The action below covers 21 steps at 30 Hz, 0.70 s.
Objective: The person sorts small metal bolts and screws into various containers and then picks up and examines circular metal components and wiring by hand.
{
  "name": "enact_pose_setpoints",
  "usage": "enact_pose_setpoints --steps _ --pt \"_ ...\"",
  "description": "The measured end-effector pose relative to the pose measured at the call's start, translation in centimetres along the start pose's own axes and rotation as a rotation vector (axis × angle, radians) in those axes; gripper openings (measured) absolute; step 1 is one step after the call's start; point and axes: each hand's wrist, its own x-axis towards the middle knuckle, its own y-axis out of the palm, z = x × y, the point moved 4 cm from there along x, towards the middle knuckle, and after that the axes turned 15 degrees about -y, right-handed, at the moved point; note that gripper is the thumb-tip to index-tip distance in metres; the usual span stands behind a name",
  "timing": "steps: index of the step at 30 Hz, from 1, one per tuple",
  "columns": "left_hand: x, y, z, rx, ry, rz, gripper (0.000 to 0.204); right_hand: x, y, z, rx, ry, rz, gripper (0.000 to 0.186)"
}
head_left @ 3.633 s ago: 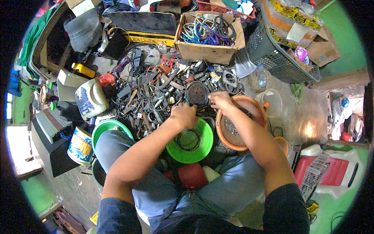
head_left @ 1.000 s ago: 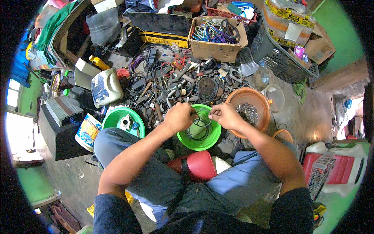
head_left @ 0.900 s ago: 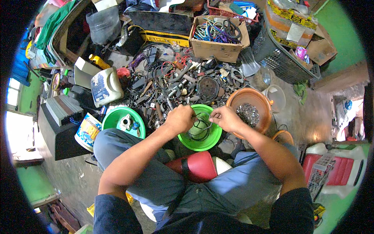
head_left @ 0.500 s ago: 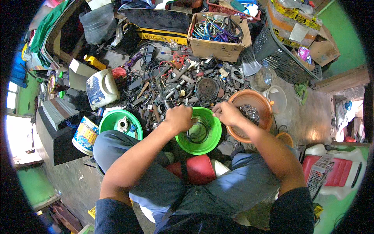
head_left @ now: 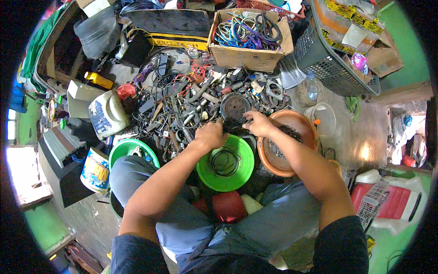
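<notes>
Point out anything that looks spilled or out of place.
The scrap heap sprawls loose across the floor, wires tangled among its parts, uncontained. The yellow bottle beyond its left side seems tipped over.

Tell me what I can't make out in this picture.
From the head view:
Left hand: its back hides most fingertips, so any grip is unclear.
Right hand: fingertips too small against dark scrap to show a grip.
Orange basin: right forearm covers part; small pieces inside unidentifiable.
Green tub at left: left knee hides part.
Red basket: cut by upper edge.
</notes>
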Motion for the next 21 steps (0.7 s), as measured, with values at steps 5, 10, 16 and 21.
enact_pose_setpoints --steps 5,10,16,21 --pt "4.6 4.3 0.8 -0.205 0.068 0.013 0.083 1.1 1.4 -0.7 0.152 0.084 0.005 0.082" --pt "7.0 6.3 1.5 -0.449 0.107 0.061 0.068 0.6 0.3 2.8 0.603 0.227 0.124 0.087" --pt "5.1 3.5 -0.6 -0.727 -0.09 0.292 0.055 0.7 1.0 1.9 0.404 0.215 -0.113 0.057" --pt "6.2 4.8 0.4 -0.934 -0.161 0.248 0.051 1.8 1.5 -0.6 0.448 0.278 -0.006 0.061"
